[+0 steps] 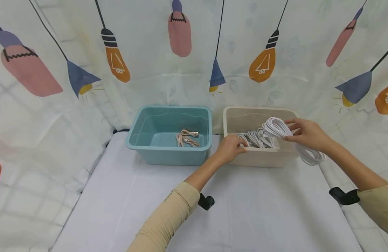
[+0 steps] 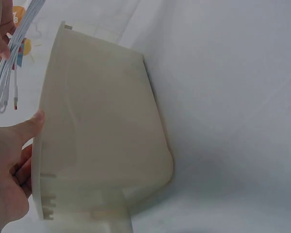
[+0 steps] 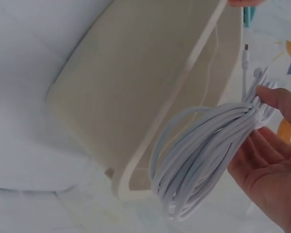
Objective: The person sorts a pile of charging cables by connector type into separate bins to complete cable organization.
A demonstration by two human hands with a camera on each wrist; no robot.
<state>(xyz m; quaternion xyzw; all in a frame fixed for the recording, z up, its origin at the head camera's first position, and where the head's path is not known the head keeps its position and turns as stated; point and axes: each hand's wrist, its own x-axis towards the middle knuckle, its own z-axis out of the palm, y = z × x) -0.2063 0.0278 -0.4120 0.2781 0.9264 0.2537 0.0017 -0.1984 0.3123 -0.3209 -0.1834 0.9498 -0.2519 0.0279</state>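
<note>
My right hand (image 1: 309, 134) pinches a bundle of white charging cable (image 3: 203, 141) near one end, up over the right side of a beige bin (image 1: 260, 159). The looped end hangs outside the bin wall, and a plug shows at the gathered end in the right wrist view. My left hand (image 1: 230, 148) grips the bin's front rim near its left corner, thumb (image 2: 31, 128) on the outer side and fingers curled inside. Several more white cable bundles (image 1: 257, 138) lie in the bin, close to the left fingertips.
Left of the beige bin stands a blue bin (image 1: 168, 155) holding several tan cable bundles (image 1: 187, 138). Both bins stand at the back of a table with a white cover (image 1: 250, 210). A patterned curtain (image 1: 194, 84) hangs right behind them.
</note>
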